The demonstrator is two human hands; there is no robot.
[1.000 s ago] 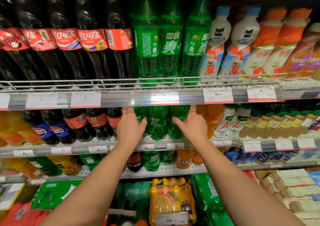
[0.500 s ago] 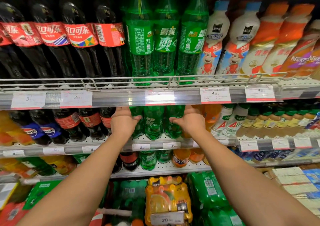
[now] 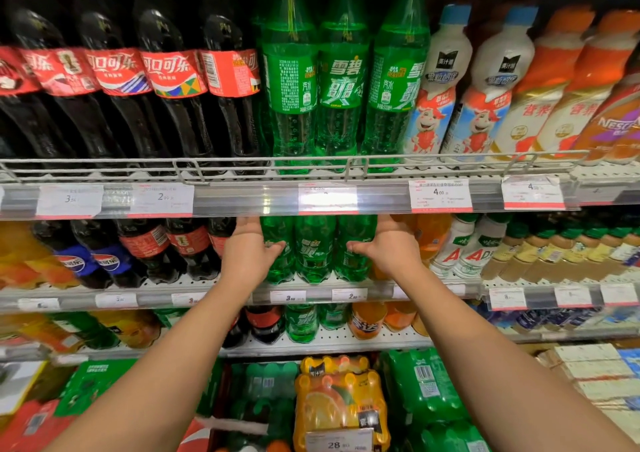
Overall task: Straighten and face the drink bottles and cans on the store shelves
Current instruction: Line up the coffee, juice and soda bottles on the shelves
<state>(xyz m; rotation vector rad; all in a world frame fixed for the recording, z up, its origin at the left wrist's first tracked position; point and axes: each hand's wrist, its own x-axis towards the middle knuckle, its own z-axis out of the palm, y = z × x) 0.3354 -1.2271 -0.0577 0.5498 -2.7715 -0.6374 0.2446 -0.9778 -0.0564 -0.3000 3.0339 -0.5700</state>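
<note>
Tiered metal store shelving (image 3: pixel 346 342), wire front rail (image 3: pixel 277 164), glare-washed, partly unreadable price tags (image 3: pixel 327 198)

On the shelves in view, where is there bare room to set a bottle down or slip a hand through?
Bare perforated shelf shows in front of the short bottles on the third shelf. The top rows behind the wire rail are packed tight. Both hands, left and right, grip the outer green bottles on the full second shelf.

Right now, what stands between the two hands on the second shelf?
In the head view, one green soda bottle stands between the left hand and the right hand, each of which grips an outer green bottle.
</note>
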